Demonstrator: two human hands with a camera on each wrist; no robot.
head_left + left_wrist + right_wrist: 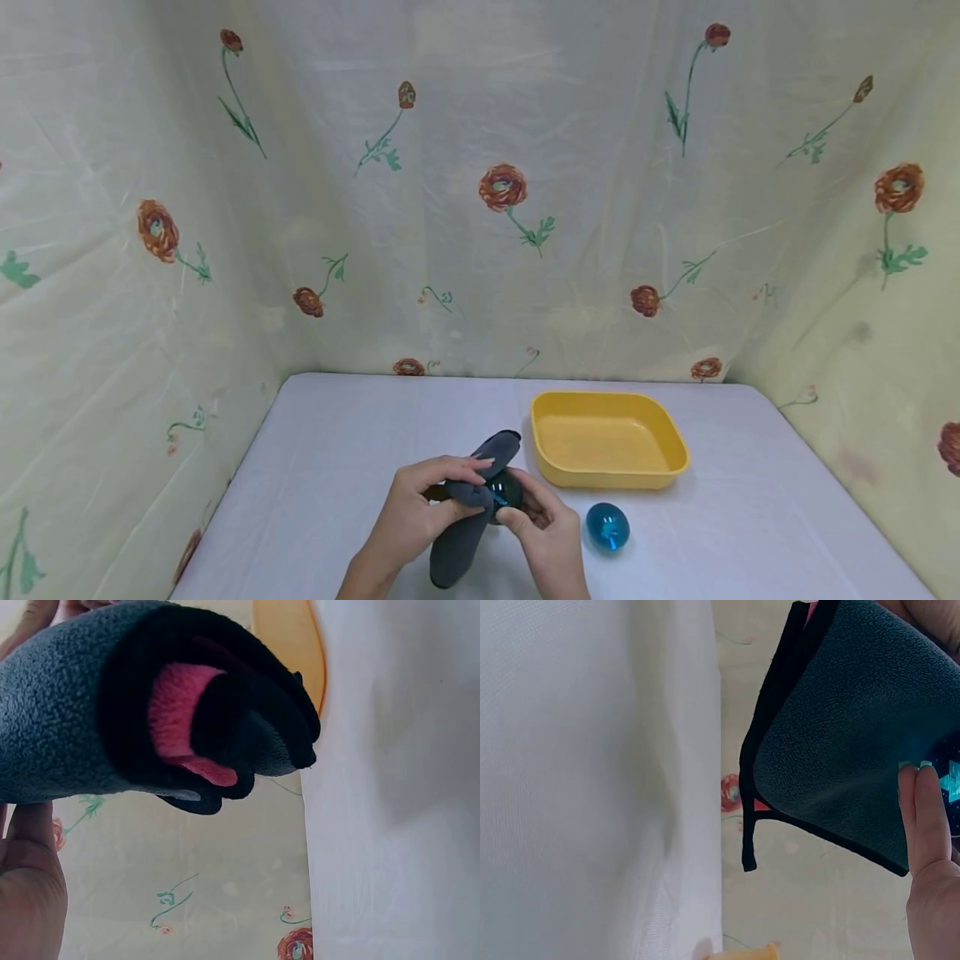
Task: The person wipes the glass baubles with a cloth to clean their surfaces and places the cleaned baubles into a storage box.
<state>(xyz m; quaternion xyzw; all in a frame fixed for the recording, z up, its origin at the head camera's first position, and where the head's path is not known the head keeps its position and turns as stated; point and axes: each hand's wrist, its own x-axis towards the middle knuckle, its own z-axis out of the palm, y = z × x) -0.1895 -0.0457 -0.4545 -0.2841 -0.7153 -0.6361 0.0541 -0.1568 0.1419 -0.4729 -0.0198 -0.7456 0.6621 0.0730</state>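
Both hands meet low at the middle of the desk (345, 433), which is covered in a pale sheet. Left hand (420, 517) has its fingers curled over the top of a dark grey fleece cloth (465, 533); the thumb side is under the fabric and hidden in the head view. Right hand (543, 533) pinches the same cloth from the other side, with thumb and fingers closed on a dark rounded thing with a shiny blue patch (501, 493) that the fleece is partly wrapped round; what this thing is cannot be told. One end of the cloth sticks up and away towards the far side, the other hangs down towards the person. Left wrist view: the cloth (67, 727) is rolled or folded, black trim at the edge, pink lining (184, 712) showing inside the fold; part of the left hand (30, 885) shows below it. Right wrist view: grey fleece face of the cloth (855, 735) with a black border, fingertips (922, 802) of the right hand pressed against it. Yellow tray (675, 442) sits just beyond and right of the hands. Blue egg-shaped ball (607, 527) lies on the desk just in front of the tray, close to the right hand and not touching it. Flowered curtain (502, 187) hangs behind and to both sides.
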